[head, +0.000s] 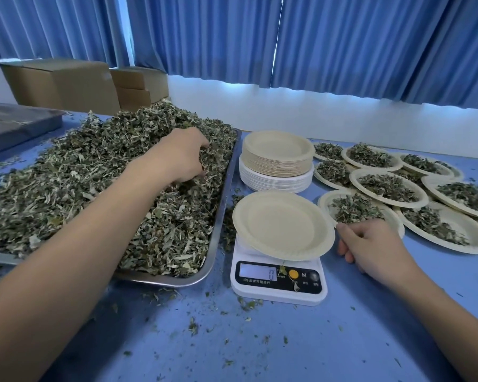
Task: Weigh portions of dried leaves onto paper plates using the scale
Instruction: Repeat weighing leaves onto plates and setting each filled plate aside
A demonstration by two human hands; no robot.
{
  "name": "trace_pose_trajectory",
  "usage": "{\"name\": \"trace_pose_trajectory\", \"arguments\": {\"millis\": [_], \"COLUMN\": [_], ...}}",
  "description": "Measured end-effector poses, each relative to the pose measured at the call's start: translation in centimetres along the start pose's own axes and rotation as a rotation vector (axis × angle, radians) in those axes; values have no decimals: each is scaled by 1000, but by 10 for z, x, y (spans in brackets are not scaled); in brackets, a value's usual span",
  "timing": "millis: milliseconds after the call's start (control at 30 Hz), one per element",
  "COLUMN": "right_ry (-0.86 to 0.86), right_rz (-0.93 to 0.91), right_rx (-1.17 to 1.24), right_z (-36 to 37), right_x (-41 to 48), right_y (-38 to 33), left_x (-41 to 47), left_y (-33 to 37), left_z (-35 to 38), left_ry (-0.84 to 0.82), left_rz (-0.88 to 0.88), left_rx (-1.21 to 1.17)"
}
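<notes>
Leaves [89, 183], dry and crumbly, fill left hand's [180, 158] grip.

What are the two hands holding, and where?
The left hand digs into the dried leaves in the tray, grabbing a handful from the pile's top. The right hand holds nothing; it rests beside the empty plate.

The left arm is lying bare and nearly straight, running from the near left to a spot left of and beyond the scale [278, 274]. The left hand [182, 158] is sitting knuckles up, its fingers curling down into the leaves [94, 175], tips buried out of sight. The right arm, also bare, is angling in from the near right. The right hand [370, 244] is resting palm down just right of the scale, fingers loosely curling and holding nothing, forefinger nearest it.
</notes>
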State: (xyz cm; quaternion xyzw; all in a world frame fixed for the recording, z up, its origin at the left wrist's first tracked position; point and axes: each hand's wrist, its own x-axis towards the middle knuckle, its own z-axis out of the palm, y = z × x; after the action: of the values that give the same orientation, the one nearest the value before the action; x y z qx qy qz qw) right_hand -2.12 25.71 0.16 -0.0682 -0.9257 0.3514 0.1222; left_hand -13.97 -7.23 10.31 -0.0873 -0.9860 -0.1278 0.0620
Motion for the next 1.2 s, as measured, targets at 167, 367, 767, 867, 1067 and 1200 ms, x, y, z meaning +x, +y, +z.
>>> {"name": "trace_pose_trajectory", "arguments": {"millis": [167,367,767,867,1067,1200], "right_ry": [-22,-26,-32,-34,-30,-33], "right_rz": [2,15,24,30,37,39], "right_rx": [9,18,44,39,21,20], "right_z": [-1,-2,-2,-2,-2,-2], "right_x": [-1,-3,-5,-7,-6,-5], "right_y": [0,0,-2,-3,-3,-2], "left_x": [1,-2,-44,-37,-11,-6], "left_y": [-4,6,75,64,25,0], "left_z": [8,4,31,27,15,23], "left_ry": [48,141,-273,-305,-138,-361], "left_rz": [-15,27,307,301,184,43], "left_rx": [65,-143,-666,-606,-310,79]}}
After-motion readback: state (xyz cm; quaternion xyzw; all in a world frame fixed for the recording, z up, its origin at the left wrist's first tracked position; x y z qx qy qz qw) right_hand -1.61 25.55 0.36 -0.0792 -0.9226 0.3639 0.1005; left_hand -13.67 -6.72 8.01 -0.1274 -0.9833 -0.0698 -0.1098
